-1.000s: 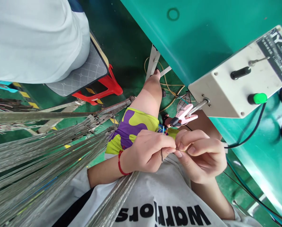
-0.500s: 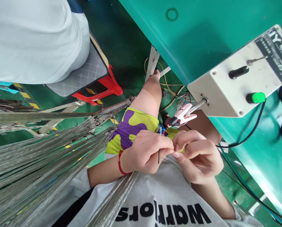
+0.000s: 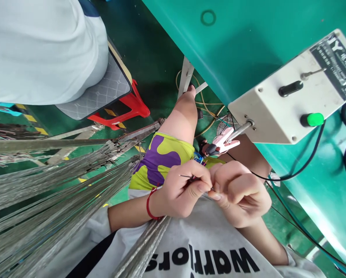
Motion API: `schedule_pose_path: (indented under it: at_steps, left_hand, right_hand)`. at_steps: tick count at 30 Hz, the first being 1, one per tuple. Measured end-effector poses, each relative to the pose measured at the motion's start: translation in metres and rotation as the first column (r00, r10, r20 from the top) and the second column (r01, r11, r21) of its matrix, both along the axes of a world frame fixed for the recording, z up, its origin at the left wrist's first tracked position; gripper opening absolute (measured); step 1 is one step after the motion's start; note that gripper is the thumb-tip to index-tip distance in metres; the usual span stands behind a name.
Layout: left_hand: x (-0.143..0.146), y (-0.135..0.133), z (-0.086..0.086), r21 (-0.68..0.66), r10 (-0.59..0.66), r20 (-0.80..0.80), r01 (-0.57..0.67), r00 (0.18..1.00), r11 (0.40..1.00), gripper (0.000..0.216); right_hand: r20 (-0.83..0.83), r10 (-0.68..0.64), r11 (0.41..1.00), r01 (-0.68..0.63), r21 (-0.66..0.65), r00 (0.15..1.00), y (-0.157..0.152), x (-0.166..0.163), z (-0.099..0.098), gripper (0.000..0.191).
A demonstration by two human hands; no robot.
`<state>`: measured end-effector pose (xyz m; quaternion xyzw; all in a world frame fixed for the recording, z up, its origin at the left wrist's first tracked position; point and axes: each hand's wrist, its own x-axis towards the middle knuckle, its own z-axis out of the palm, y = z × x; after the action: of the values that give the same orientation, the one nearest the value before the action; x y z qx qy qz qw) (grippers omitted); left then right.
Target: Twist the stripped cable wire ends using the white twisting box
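Observation:
My left hand (image 3: 184,191), with a red string bracelet (image 3: 151,204) at the wrist, is closed in a pinch. A thin dark wire (image 3: 186,176) sticks out over its curled index finger. My right hand (image 3: 242,195) is also closed, its thumb and index fingertip pinched against the left fingertips. The short piece between them is mostly hidden, but looks like the same wire. Just beyond the hands, blue wire ends (image 3: 198,156) show over my lap. A pink and black clip (image 3: 223,143) sits on the metal shaft of a white machine box (image 3: 277,104).
The box, with a green knob (image 3: 315,119) and black switch, stands on a green table (image 3: 242,23). Bundles of silvery braided cable (image 3: 74,193) hang at my left and under my left arm. Another person in white (image 3: 45,50) sits on a red stool (image 3: 132,104).
My left hand has turned slightly, and the dark wire end now points left instead of down. The right fingers have curled in more. Both hands stay together.

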<state>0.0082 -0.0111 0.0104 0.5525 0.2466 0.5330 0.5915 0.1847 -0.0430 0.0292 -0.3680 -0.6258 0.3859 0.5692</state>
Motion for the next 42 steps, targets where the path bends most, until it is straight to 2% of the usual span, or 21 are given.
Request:
schedule_pose_path:
  at_steps: [3,5,7,9,12,14,17,20,25,34,42]
  left_hand:
    - [0.007,-0.002,-0.002,-0.041,-0.023,0.052,0.025,0.998,0.999,0.033]
    - [0.012,-0.002,-0.005,-0.114,-0.019,0.14,0.035,0.99,0.993,0.033]
    - [0.013,0.001,-0.008,-0.225,0.014,0.232,0.039,0.973,0.973,0.03]
    - [0.009,0.003,-0.013,-0.285,0.069,0.232,0.0,0.97,0.958,0.028]
    - [-0.002,0.003,-0.022,-0.16,0.162,0.034,-0.155,0.986,0.975,0.033]
    - [-0.009,0.001,-0.028,-0.019,0.181,-0.086,-0.183,0.98,0.983,0.033]
    - [-0.013,0.001,-0.028,0.134,0.146,-0.076,-0.135,0.986,0.982,0.018]
    - [-0.011,0.006,-0.018,0.216,0.126,-0.055,-0.111,0.991,0.97,0.008]
    - [-0.011,0.012,-0.004,0.259,0.098,-0.178,-0.05,0.979,0.965,0.017]
    - [-0.009,0.015,-0.005,0.287,0.065,-0.178,-0.011,0.982,0.958,0.029]
    - [-0.009,0.016,-0.006,0.304,0.065,-0.179,-0.008,0.982,0.953,0.028]
  right_hand:
    - [0.002,0.013,1.0,-0.013,-0.002,1.0,-0.001,0.0,0.0,0.036]
    - [-0.037,0.037,0.999,-0.038,-0.007,0.999,-0.001,0.0,0.002,0.035]
    - [-0.084,0.062,0.998,-0.064,-0.021,0.995,-0.002,0.0,0.004,0.032]
    - [-0.097,0.059,0.998,-0.062,-0.028,0.994,-0.004,-0.001,0.005,0.03]
    - [-0.044,0.013,1.0,-0.013,0.012,0.999,-0.005,-0.003,0.002,0.034]
    - [-0.003,-0.028,0.999,0.028,0.03,1.0,-0.006,-0.004,-0.002,0.037]
    - [0.034,-0.104,0.994,0.103,0.017,0.994,-0.005,-0.005,-0.006,0.033]
    - [0.033,-0.139,0.99,0.138,0.009,0.99,-0.004,-0.005,-0.007,0.028]
    - [0.02,-0.11,0.994,0.11,-0.005,0.994,0.0,-0.004,-0.003,0.02]
    - [0.0,-0.074,0.997,0.074,0.012,0.997,0.004,-0.003,-0.002,0.02]
    - [0.004,-0.04,0.999,0.04,-0.015,0.999,0.005,-0.002,0.0,0.02]
